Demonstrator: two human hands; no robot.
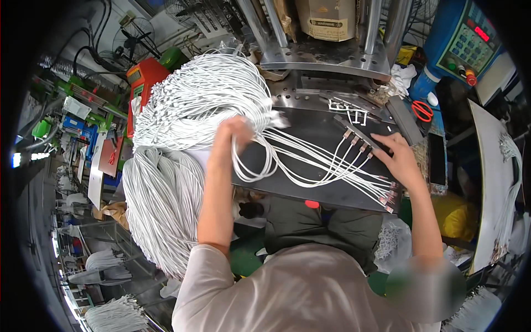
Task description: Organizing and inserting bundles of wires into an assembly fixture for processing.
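The right hand (399, 157) reaches in over the black work surface (343, 191), its thumb and forefinger on either side of the near end of a slim dark bar (358, 133), pinching it. The bar slants away from that hand toward the upper left. Four copper-coloured connectors (354, 140) sit along its lower edge, just left of the thumb, each with a white cable (338, 148) trailing from it.

More white cables (310, 145) fan across the surface between the two hands, their connector ends (391, 200) gathered at the right edge, below the right hand.

The left hand (235, 131) is blurred, its fingers curled at the front of a large heap of white cables (204, 91). A cable loop (255, 172) hangs just below and right of it; whether the fingers grasp any cable cannot be told. A second thick bundle (160, 205) droops left of the left forearm.
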